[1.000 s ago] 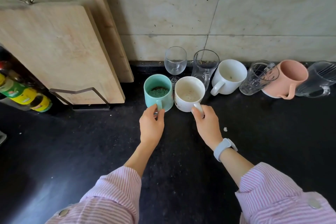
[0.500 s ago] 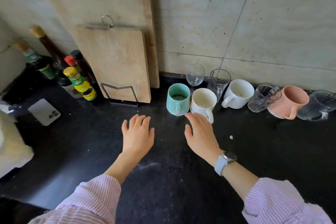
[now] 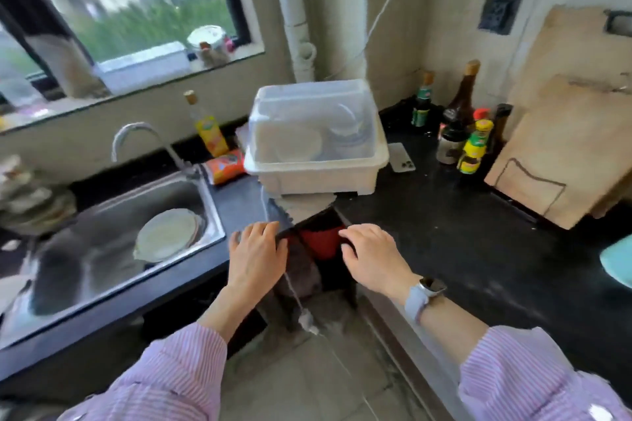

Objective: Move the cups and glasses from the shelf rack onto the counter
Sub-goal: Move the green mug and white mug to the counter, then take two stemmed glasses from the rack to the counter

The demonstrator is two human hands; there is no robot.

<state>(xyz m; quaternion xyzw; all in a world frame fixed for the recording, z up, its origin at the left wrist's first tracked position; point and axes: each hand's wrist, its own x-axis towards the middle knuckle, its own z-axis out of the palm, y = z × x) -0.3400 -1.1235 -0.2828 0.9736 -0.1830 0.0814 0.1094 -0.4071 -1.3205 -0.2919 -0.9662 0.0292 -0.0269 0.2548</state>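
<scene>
My left hand (image 3: 255, 258) and my right hand (image 3: 374, 258) hover side by side above the corner gap of the black counter (image 3: 461, 249), fingers spread, holding nothing. Only the rim of the teal cup (image 3: 617, 265) shows at the right edge; the other cups and glasses are out of view. A white dish rack with a clear lid (image 3: 316, 137) stands on the counter corner just beyond my hands, with plates inside. Something red (image 3: 321, 243) sits in the dark space under the counter between my hands.
A steel sink (image 3: 113, 236) with a bowl (image 3: 167, 234) lies to the left, its tap (image 3: 143, 137) behind. Sauce bottles (image 3: 461, 133), a phone (image 3: 402, 157) and wooden cutting boards (image 3: 564, 147) stand at the right. A yellow bottle (image 3: 208, 130) sits beneath the window.
The view has swung left from the row of cups to the sink corner. Both hands let go of the teal and white cups and now hover open.
</scene>
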